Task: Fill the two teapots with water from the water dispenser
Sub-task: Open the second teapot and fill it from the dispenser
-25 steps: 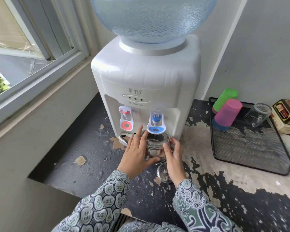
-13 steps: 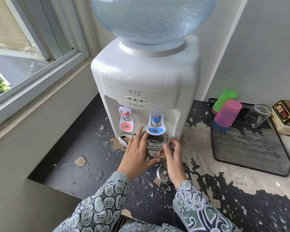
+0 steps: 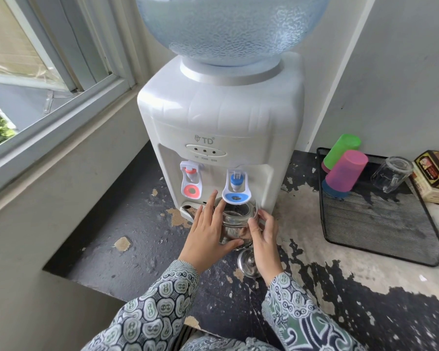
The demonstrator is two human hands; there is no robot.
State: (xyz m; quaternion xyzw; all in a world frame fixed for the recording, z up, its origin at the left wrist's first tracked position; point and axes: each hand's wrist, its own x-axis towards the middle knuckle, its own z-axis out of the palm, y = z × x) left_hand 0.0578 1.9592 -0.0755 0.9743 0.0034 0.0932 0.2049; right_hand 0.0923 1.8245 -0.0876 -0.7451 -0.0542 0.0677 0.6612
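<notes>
Two hands held one glass teapot [image 3: 235,224] beneath the blue tap [image 3: 236,191] of the dispenser [image 3: 221,117]. Left hand [image 3: 208,234] lay against the pot's left wall, fingers straight and reaching up toward the blue lever, thumb under the belly: an uncurled, steadying contact, not a clench. Right hand [image 3: 264,239] had its fingers curled about the pot's right side, apparently at the handle, though the handle itself was hidden by the fingers. Just behind the grip, the pot's open mouth sat directly under the blue spout; to the left of the grip stood the red tap [image 3: 192,183], untouched. Just near of the grip, touching or almost touching the right wrist, the metal lid [image 3: 249,264] lay on the worn counter [image 3: 365,287]. Well to the right of the grip, a mesh tray [image 3: 380,224] carried a pink cup [image 3: 345,171], a green cup [image 3: 341,150] and a glass [image 3: 392,173]. No stream of water could be made out, and the pot's water level could not be read. Judged step: positioning the first pot for filling. The next move would call for pressing the blue lever back, probably with the left fingertips, while the right hand kept the mouth centred under the spout. A second teapot was not in view.
</notes>
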